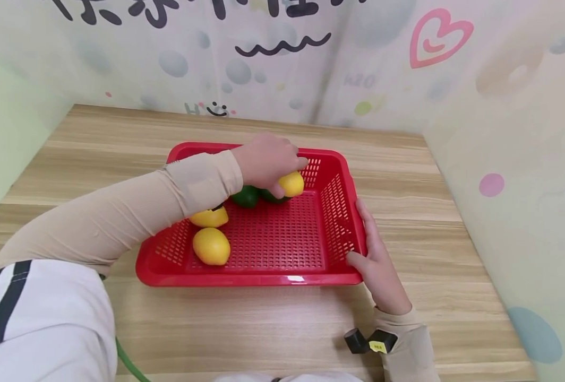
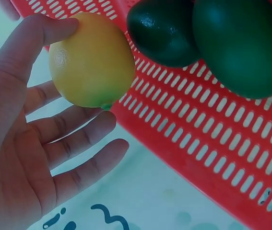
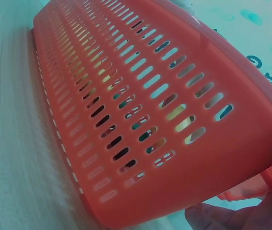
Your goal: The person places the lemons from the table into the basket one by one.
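My left hand (image 1: 265, 162) reaches over the red plastic basket (image 1: 258, 279) and holds a lemon (image 2: 92, 60) between thumb and fingers, near the far rim. In the left wrist view, the thumb presses one side of the lemon and the other fingers lie behind and below it. Two glossy dark green fruits (image 1: 245, 196) lie in the basket beside that hand. My right hand (image 1: 380, 265) grips the basket's right rim near the front corner, with the thumb inside. Two yellow fruits (image 1: 211, 246) rest at the basket's left end, one partly behind the left forearm.
The basket stands on a wood-grain table (image 1: 407, 212), its sides and floor slotted. A printed wall covering (image 1: 273, 79) rises behind the table. At the lower left, a green cord (image 1: 129, 363) shows beside the white sleeve.
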The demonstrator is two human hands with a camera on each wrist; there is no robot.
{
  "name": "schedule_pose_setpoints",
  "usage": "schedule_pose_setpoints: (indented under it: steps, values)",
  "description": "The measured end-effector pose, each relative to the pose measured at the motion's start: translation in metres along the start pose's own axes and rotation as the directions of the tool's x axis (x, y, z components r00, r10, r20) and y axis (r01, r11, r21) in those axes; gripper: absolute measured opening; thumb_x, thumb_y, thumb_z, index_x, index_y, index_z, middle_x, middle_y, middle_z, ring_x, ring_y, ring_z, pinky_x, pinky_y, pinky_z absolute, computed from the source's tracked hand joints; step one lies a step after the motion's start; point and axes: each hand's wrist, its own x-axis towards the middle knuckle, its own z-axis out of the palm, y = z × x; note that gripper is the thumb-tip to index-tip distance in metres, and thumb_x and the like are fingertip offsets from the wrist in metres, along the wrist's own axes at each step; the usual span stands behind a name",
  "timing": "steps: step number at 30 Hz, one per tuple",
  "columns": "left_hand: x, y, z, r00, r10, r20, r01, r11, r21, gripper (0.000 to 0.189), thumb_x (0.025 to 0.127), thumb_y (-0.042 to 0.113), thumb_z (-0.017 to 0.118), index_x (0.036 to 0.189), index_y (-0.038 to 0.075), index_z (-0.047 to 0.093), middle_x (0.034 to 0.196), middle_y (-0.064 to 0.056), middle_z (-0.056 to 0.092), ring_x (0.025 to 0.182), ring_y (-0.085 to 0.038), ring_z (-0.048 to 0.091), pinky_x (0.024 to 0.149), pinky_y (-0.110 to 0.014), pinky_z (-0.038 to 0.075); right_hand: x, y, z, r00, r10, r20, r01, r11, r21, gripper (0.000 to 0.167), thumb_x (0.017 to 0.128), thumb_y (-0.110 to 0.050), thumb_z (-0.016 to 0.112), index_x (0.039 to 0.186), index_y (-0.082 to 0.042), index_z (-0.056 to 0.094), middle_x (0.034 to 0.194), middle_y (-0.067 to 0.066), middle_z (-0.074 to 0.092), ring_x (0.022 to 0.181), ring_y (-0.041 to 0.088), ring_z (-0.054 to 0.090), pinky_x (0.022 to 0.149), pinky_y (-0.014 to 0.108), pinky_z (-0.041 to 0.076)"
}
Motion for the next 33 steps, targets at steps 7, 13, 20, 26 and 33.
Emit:
schedule_pose_setpoints:
  steps: [7,13,20,26,33]
  values:
    - [0.006,0.005,0.001,1.0,-0.007,0.026,0.007,1.0,0.016,0.06,0.087,0.043,0.079,0.136,0.014,0.063,0.118,-0.011,0.07,0.106,-0.028,0.064,0.08,-0.044,0.059,0.0,0.001,-0.001,1.0,-0.008,0.003,0.008,1.0,0.004,0.099,0.088,0.015,0.049,0.164,-0.041,0.018,0.166,-0.007,0.021,0.142,0.033,0.035,0.091,0.033,0.057]
    - [0.015,0.008,0.003,1.0,0.006,0.021,-0.007,1.0,0.018,0.061,0.087,0.043,0.079,0.138,0.014,0.062,0.121,-0.011,0.069,0.108,-0.027,0.063,0.081,-0.042,0.059,0.0,0.001,-0.001,1.0,-0.008,0.0,0.008,1.0,0.001,0.099,0.089,0.015,0.049,0.164,-0.041,0.019,0.166,-0.007,0.021,0.142,0.034,0.034,0.091,0.033,0.058]
    - [0.024,0.011,0.008,0.999,0.009,0.04,-0.01,1.0,0.017,0.055,0.088,0.043,0.078,0.133,0.014,0.063,0.119,-0.009,0.069,0.104,-0.026,0.063,0.083,-0.041,0.058,0.001,0.002,-0.001,1.0,-0.002,0.002,0.002,1.0,0.007,0.099,0.089,0.015,0.048,0.164,-0.041,0.018,0.166,-0.006,0.021,0.142,0.033,0.035,0.091,0.033,0.058]
    - [0.027,0.013,0.008,0.999,0.009,0.043,-0.011,0.999,0.033,0.056,0.088,0.043,0.078,0.134,0.014,0.063,0.12,-0.009,0.069,0.104,-0.027,0.063,0.084,-0.041,0.058,0.001,0.002,-0.001,1.0,-0.007,0.005,0.007,1.0,0.016,0.098,0.088,0.016,0.046,0.164,-0.039,0.018,0.167,-0.006,0.02,0.14,0.034,0.036,0.091,0.032,0.057]
    - [0.032,0.014,0.01,0.999,0.01,0.05,-0.012,0.999,0.04,0.058,0.088,0.044,0.078,0.135,0.014,0.062,0.122,-0.009,0.068,0.105,-0.027,0.062,0.084,-0.041,0.058,0.0,0.002,-0.001,1.0,-0.007,0.006,0.007,1.0,0.012,0.098,0.089,0.015,0.047,0.164,-0.041,0.018,0.167,-0.006,0.02,0.141,0.035,0.037,0.091,0.033,0.058]
